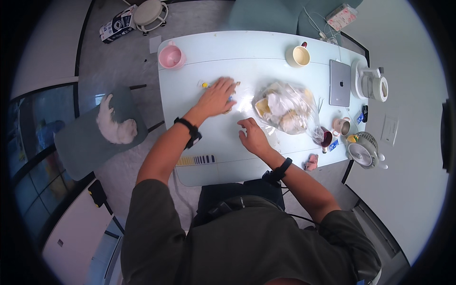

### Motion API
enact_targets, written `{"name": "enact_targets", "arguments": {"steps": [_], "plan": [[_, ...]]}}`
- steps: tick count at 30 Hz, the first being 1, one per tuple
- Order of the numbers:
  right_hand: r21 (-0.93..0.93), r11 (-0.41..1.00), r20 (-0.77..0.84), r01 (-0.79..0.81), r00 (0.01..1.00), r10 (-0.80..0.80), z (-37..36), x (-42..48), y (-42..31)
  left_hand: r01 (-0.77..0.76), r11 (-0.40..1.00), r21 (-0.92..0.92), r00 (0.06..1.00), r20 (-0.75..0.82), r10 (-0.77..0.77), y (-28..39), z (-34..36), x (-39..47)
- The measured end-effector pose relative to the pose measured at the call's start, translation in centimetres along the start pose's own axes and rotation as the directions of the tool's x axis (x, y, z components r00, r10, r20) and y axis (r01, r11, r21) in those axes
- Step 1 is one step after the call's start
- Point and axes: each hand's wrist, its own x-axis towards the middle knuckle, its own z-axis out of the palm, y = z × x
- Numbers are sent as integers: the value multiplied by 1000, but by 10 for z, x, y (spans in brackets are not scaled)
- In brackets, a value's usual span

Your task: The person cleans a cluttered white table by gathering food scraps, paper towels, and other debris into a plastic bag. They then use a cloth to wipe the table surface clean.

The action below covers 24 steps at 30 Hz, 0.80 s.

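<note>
My left hand (215,98) is palm down over several small loose items on the white table (199,131). A small yellow piece (204,85) shows beside its fingers, and a bit of blue shows near the thumb. What lies under the palm is hidden. My right hand (254,138) hovers at or just above the tabletop, thumb and forefinger apart, with nothing visible between them. Just beyond it sits a clear plastic bag (285,107) filled with crumpled white and yellowish waste. Some clear scraps (269,130) lie between that hand and the bag.
Around the table stand a pink mug (171,57), a cream mug (299,56), a dark red mug (325,137) and a small fan (361,153). A tablet (340,83) lies by a glass kettle (372,85). A white cat (115,124) rests on a grey seat (85,146) at left.
</note>
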Motion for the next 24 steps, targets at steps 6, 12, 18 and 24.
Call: {"name": "enact_targets", "arguments": {"steps": [6, 12, 18, 24], "plan": [[-130, 988, -62, 86, 994, -95, -8, 37, -6, 158, 986, -48, 982, -99, -162, 18, -21, -65], [-421, 896, -92, 143, 976, -199, -4, 84, -25, 304, 952, -40, 948, -88, -307, 12, -18, -62], [-454, 860, -13, 232, 964, -267, 18, 98, -20, 257, 960, -109, 961, -79, -266, 13, -9, -48], [-512, 830, 2, 220, 967, -255, 11, 87, -30, 407, 908, -98, 902, -115, -417, 19, -23, -94]]}}
